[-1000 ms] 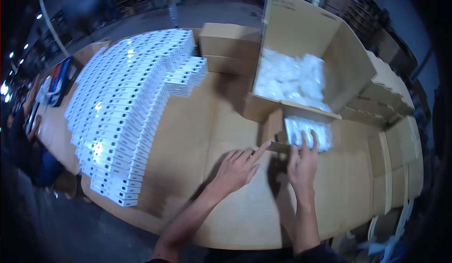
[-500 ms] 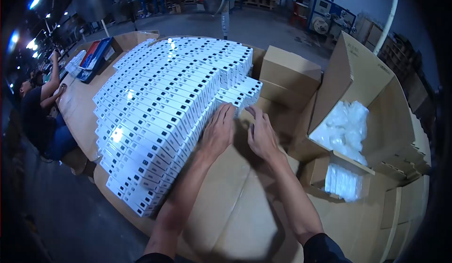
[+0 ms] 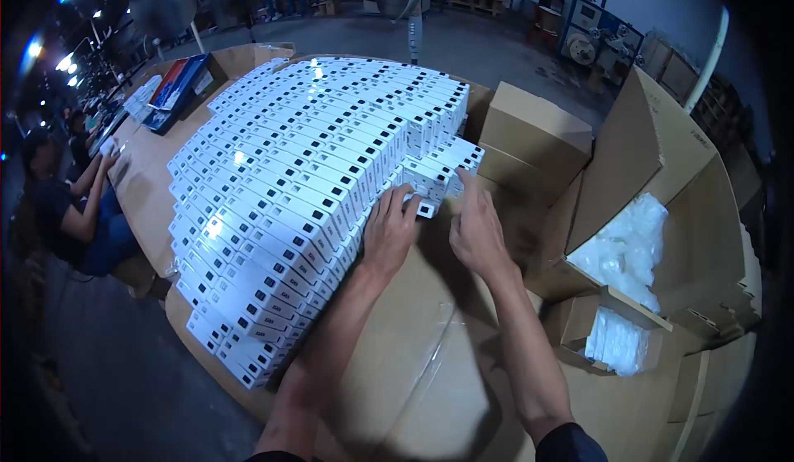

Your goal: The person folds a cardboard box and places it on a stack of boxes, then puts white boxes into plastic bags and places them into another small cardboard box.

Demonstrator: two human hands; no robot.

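Head camera looks down at two bare hands on a table covered with brown cardboard [image 3: 413,354]. The left hand [image 3: 390,232] lies palm down, its fingers [image 3: 400,205] close together and bent over the near edge of a short row of small white boxes with black squares on them [image 3: 437,174]. One small white box [image 3: 426,208] sits just past those fingertips, pulled a bit out from the row, and it seems to be pinched there, though the grip itself is hidden under the hand. The right hand [image 3: 475,232] is just beside the left one, fingers stretched forward and close together, the tips touching the right end of the same short row. Behind the fingers and off to their left spreads a big, wide stack of the same white boxes [image 3: 289,181]. Past the right fingertips stands a shut brown cardboard box [image 3: 533,135]. Well apart on the right side of the right hand is a large open brown carton [image 3: 686,205] with clear plastic bags [image 3: 624,243] inside, and a smaller bundle of clear bags [image 3: 616,342] lies below it. Far to the left, another person [image 3: 70,214] sits at the table's end.
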